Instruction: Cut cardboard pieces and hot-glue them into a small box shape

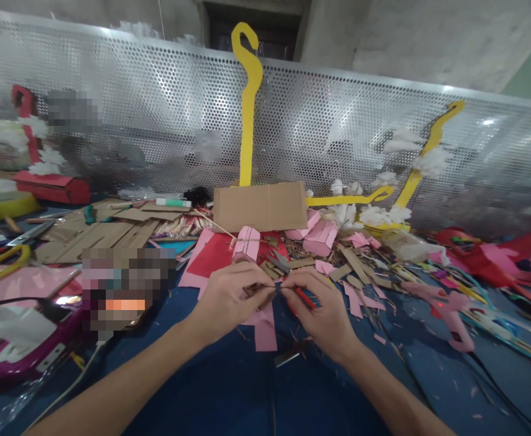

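My left hand [229, 300] pinches a small piece of brown cardboard [257, 290] over the blue table, fingers closed on it. My right hand [322, 309] is closed round a red-handled tool [302, 297], whose tip meets the cardboard piece between the two hands. Pink paper strips [265, 330] lie just under the hands. A pink folded box [246, 242] and red paper [213, 254] sit right behind them.
A brown cardboard sheet [260, 206] stands behind, in front of a perforated metal screen [156, 121] with yellow hook cutouts [248, 103]. Cardboard scraps [97, 233], scissors [2, 257], a glue stick [173, 202], cotton tufts [378, 213] and pink scraps [447, 303] litter the table.
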`<state>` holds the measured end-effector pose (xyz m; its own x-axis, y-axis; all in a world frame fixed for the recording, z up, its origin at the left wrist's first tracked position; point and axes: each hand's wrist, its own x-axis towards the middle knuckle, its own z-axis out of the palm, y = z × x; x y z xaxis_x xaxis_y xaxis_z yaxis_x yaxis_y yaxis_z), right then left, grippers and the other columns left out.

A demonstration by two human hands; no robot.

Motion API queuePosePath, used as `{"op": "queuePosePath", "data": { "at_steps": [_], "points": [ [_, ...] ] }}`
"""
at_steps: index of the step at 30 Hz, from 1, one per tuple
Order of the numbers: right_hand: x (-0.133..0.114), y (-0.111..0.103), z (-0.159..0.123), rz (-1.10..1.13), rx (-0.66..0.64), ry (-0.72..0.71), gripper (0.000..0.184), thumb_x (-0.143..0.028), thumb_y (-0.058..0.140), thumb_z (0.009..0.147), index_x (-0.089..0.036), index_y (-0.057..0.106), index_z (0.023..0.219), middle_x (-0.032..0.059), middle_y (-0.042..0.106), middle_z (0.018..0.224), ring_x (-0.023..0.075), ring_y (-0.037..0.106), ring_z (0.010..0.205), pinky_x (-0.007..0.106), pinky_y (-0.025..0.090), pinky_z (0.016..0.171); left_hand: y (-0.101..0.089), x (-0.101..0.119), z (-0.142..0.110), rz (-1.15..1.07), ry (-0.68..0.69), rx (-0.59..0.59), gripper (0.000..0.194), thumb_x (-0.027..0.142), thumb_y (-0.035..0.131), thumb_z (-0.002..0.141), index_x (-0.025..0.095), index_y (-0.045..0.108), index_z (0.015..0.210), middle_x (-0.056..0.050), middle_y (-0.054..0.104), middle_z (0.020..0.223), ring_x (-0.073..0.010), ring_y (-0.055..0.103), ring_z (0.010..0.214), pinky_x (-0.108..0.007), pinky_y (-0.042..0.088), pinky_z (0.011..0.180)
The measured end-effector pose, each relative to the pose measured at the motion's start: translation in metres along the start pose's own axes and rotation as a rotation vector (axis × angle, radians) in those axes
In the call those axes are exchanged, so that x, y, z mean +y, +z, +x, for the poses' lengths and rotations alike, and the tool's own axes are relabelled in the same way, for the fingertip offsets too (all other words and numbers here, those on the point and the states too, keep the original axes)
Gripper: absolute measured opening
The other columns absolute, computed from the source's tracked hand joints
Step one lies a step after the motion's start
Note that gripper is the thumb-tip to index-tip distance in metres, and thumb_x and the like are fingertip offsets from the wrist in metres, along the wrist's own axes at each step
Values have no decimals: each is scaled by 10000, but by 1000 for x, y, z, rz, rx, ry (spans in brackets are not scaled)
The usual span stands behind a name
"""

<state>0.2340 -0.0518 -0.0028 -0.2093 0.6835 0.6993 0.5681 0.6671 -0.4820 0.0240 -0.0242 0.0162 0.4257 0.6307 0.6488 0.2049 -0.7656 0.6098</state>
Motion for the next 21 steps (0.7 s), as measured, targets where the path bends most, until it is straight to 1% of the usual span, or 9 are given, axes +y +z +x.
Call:
{"op": "queuePosePath", "data": {
  "at_steps": [4,8,10,17,21],
  "points": [
    [-1,-2,2,7,20,21,61,-212,627,969,-241,671,938,42,689,940,213,654,920,341,511,831,0,0,2,-11,-56,2,96,140,673,909,190,730,850,-22,700,802,-156,634,747,-280,508,692],
    [-3,-3,4,0,32,43,75,-195,622,963,-239,663,917,31,674,906,201,640,876,331,499,788,0,-2,3,-10,-86,28,74,137,679,891,186,727,863,-27,698,830,-162,640,774,-279,505,693],
    [-4,-3,5,4,27,39,74,-184,627,954,-238,661,916,32,671,899,201,640,870,331,502,778,0,-3,2,-12,-75,23,97,124,670,896,185,726,845,-24,696,816,-160,636,777,-279,502,704],
    [-2,-1,2,15,1,-5,58,-192,667,934,-243,686,914,46,697,932,222,662,926,368,531,833,1,0,-1,-4,-39,-30,125,141,684,905,195,734,804,-15,693,772,-158,621,739,-292,501,710],
    [-3,-1,2,-13,3,-22,63,-194,653,946,-241,684,918,50,705,941,219,661,923,370,527,840,2,0,0,14,-14,-14,123,139,679,901,190,723,799,-23,694,787,-158,618,743,-284,504,696]
  ]
}}
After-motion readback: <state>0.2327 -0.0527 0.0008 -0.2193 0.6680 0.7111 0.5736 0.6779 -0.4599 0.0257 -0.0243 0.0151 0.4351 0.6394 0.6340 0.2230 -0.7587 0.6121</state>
